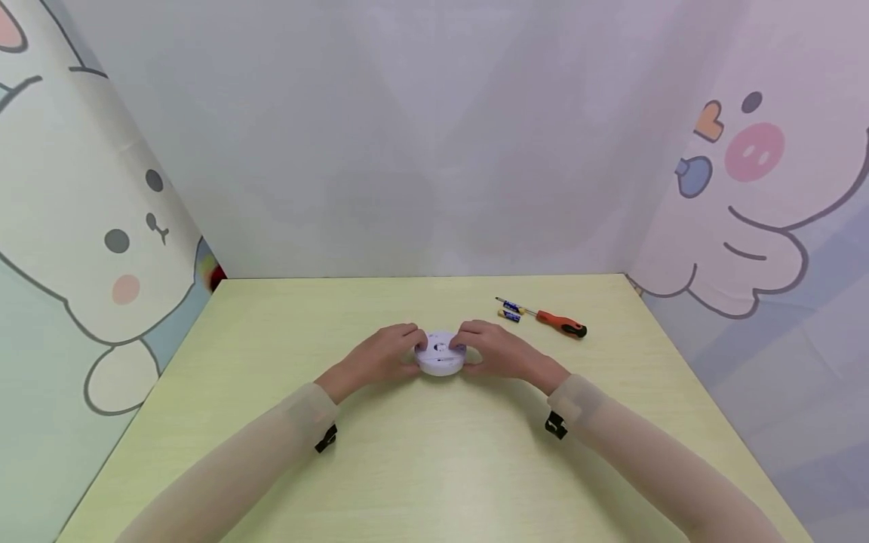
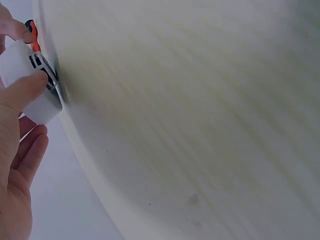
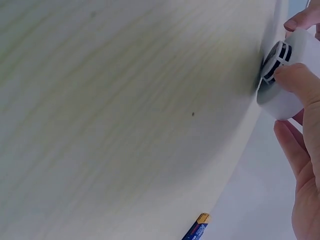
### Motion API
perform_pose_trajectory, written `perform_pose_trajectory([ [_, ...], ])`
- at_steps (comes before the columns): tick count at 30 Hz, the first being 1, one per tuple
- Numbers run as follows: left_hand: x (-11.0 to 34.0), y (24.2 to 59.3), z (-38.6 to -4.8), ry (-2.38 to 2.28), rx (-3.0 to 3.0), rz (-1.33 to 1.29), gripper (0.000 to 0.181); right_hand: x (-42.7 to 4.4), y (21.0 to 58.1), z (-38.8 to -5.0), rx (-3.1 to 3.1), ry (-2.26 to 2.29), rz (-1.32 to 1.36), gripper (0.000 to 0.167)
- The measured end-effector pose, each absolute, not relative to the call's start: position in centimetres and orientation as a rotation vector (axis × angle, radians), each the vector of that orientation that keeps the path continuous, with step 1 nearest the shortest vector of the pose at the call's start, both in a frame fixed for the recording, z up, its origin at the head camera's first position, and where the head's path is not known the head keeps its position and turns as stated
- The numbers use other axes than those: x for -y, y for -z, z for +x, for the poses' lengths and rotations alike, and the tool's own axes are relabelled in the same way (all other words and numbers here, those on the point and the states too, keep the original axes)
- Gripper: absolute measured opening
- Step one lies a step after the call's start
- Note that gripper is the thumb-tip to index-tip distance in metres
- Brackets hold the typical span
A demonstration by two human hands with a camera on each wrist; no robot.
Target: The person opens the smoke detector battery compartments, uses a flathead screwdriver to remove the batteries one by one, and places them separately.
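Note:
A white round smoke detector [image 1: 440,366] is held between both hands at the middle of the table. My left hand [image 1: 385,354] grips its left side, with fingers curled over the upper edge. On the opposite side my right hand [image 1: 501,351] grips it the same way. In the left wrist view, the left thumb lies by the dark slotted vents of the smoke detector [image 2: 44,109]. The right wrist view has the right thumb against the vents of the smoke detector [image 3: 274,97], with fingers at the far side. Its underside is hidden.
Beyond the right hand lie two blue-and-gold batteries, a nearer battery [image 1: 509,316] and a farther battery [image 1: 513,307]. A screwdriver [image 1: 561,324] with a red-and-black handle lies beside them. Cartoon-printed curtains [image 1: 434,151] border the pale wooden table [image 1: 434,467].

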State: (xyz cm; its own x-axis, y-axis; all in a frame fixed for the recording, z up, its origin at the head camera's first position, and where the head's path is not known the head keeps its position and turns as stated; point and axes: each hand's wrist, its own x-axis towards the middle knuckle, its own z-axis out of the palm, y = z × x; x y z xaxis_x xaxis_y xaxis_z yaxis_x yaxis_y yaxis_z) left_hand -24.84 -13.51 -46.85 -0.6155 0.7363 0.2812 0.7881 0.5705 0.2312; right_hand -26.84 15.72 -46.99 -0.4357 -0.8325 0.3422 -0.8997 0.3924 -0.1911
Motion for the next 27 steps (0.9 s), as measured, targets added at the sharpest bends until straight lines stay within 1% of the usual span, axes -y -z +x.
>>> perform_pose_trajectory([
  [9,13.8,47.0,-24.8,0.634,2.653,-1.306,0.034,-15.8,47.1,-26.8,2.461,-0.553,1.546,0.038],
  [18,14.6,46.9,-24.9,0.825,2.691,-1.264,0.032,-16.1,47.1,-26.8,2.525,-0.665,1.490,0.036],
  [23,14.7,47.0,-24.9,0.913,2.713,-1.213,0.032,-16.1,47.0,-26.9,2.543,-0.731,1.440,0.033],
  [27,14.7,47.5,-25.1,1.082,2.743,-1.128,0.030,-16.1,46.9,-26.8,2.565,-0.829,1.384,0.031],
])
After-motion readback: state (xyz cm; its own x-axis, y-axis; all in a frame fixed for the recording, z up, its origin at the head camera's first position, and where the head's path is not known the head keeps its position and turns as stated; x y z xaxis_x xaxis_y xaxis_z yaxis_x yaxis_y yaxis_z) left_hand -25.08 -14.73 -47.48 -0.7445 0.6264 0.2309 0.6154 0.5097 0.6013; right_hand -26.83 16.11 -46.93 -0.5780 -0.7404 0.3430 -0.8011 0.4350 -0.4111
